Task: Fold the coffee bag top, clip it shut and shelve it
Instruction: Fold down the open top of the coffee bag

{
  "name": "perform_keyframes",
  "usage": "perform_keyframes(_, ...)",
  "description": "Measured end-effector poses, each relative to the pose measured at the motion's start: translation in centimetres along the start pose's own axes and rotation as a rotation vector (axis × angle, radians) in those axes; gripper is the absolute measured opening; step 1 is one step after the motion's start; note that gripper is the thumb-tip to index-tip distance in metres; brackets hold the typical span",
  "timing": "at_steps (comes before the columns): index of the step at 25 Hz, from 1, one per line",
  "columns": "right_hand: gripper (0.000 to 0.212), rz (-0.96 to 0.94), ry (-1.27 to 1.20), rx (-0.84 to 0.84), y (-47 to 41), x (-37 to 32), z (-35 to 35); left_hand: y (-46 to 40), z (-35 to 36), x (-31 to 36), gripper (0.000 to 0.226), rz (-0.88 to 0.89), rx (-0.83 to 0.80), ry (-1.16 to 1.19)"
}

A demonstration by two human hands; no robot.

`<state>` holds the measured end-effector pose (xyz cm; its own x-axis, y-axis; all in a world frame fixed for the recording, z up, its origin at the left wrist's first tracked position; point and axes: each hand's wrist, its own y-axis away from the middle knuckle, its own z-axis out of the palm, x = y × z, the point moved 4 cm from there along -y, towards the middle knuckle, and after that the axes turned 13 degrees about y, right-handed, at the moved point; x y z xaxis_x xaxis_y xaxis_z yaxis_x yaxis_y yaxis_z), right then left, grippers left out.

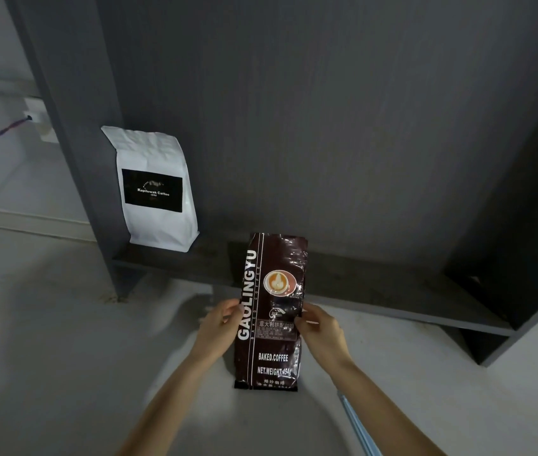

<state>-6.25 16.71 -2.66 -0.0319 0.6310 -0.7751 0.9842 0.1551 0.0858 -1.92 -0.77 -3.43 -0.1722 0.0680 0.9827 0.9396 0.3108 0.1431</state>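
Note:
A tall dark brown coffee bag with white lettering and a coffee-cup picture is held upright in front of the dark grey shelf. My left hand grips its left edge at mid height. On the opposite edge, at the same height, my right hand pinches it. The bag's top looks flat and folded down; no clip is visible. Its bottom hangs above the pale floor.
A white coffee bag with a black label stands at the shelf's left end against the upright panel. The shelf board to its right is bare. A wall socket with a cable is at far left. A pale blue strip lies by my right forearm.

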Motion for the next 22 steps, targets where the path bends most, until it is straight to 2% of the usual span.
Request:
perform_keyframes(4, 0.024, -0.026, -0.045, 0.075, 1.6, 1.2, -0.2, 1.5, 0.3, 0.1, 0.033, -0.006, 0.004, 0.043)
perform_keyframes(7, 0.02, -0.05, -0.074, 0.099, 2.3, 2.0, -0.5, 2.2, 0.5, 1.3, 0.023, 0.071, 0.029, 0.066)
perform_keyframes(11, 0.005, -0.087, -0.074, 0.111, 3.0, 2.1, -1.2, 2.4, 0.5, 2.6, 0.025, 0.153, 0.075, 0.032)
perform_keyframes(14, 0.015, -0.103, -0.048, 0.15, 3.5, 1.9, -1.6, 2.8, 0.4, 2.4, 0.008, 0.172, 0.115, 0.056)
perform_keyframes(17, 0.025, -0.107, -0.052, 0.222, 4.0, 1.9, -2.4, 3.4, 0.3, 2.1, 0.016, 0.185, 0.153, 0.095)
perform_keyframes(22, 0.015, -0.127, -0.085, 0.235, 4.3, 1.6, -3.7, 3.7, 0.7, 2.1, 0.015, 0.222, 0.155, 0.135)
